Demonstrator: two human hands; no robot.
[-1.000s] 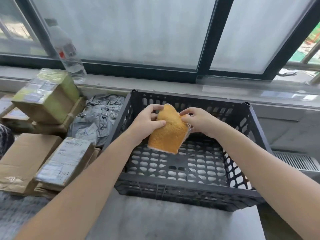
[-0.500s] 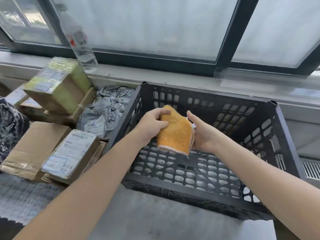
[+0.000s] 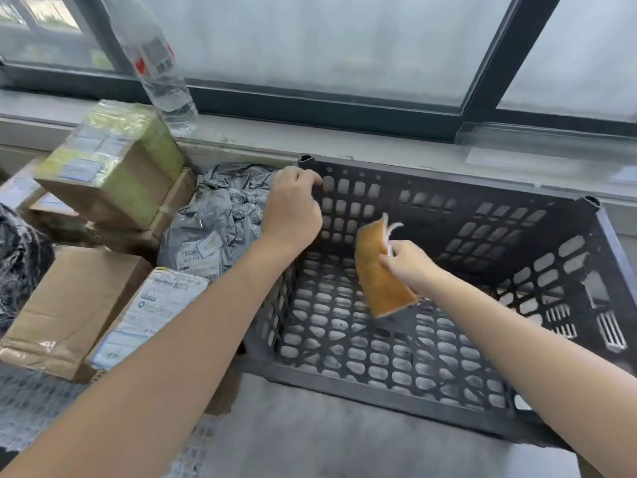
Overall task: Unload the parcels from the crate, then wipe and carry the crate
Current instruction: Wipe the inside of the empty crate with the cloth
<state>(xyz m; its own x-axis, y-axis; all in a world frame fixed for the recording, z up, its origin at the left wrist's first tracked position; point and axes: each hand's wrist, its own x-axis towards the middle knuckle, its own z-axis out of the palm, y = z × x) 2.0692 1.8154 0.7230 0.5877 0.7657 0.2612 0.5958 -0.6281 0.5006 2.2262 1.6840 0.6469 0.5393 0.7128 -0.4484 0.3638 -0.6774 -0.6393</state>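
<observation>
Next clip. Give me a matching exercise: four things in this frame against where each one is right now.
Things
1. orange cloth
2. water bottle
3. grey parcel bag
4. left hand

Places
A. standing on the window sill
B. fingers curled on the left rim of the crate, near its far corner
C. pinched by the right hand, over the crate's floor
D. outside the crate, against its left wall

Pairs: 1-C, 2-A, 3-D, 4-B
</observation>
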